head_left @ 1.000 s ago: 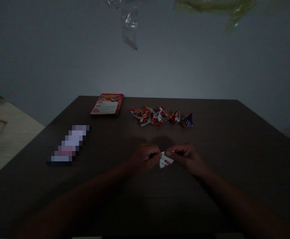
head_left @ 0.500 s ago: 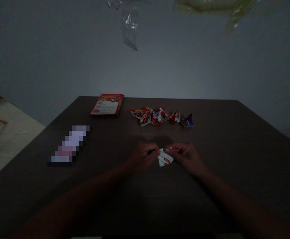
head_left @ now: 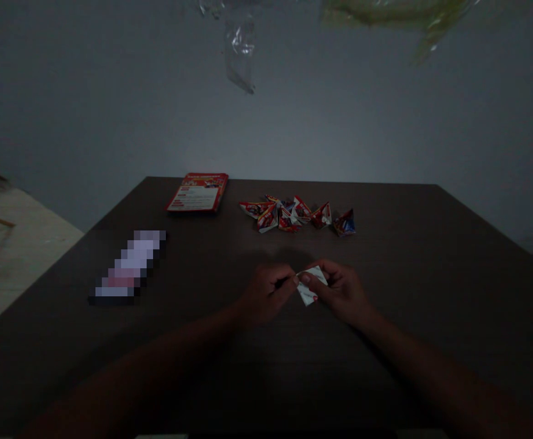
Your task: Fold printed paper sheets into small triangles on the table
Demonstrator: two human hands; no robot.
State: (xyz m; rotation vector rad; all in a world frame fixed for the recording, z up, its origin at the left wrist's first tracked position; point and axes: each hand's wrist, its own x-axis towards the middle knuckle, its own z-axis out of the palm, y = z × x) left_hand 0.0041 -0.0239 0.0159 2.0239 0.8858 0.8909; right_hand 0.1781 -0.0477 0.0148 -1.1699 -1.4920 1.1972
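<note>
A small folded piece of printed paper [head_left: 308, 296], mostly white with a bit of red, is held just above the table between both hands. My left hand [head_left: 271, 289] pinches its left corner with thumb and forefinger. On the other side my right hand [head_left: 337, 289] grips it, the thumb lying across its face and the fingers behind. Beyond the hands lie several folded paper pieces [head_left: 266, 217] in red, white and blue, pointed in shape and grouped closely. One bluish folded piece [head_left: 345, 224] sits at the right end of that group.
A stack of red and white printed sheets [head_left: 196, 196] lies at the table's back left. A blurred-out phone-like slab [head_left: 129, 268] rests on the dark table [head_left: 431, 256] at left. Clear plastic [head_left: 239, 52] hangs on the wall behind.
The folded paper has turned in my hands, showing more plain white and less red print. Both hands have shifted slightly; the right thumb now lies further across the paper.
</note>
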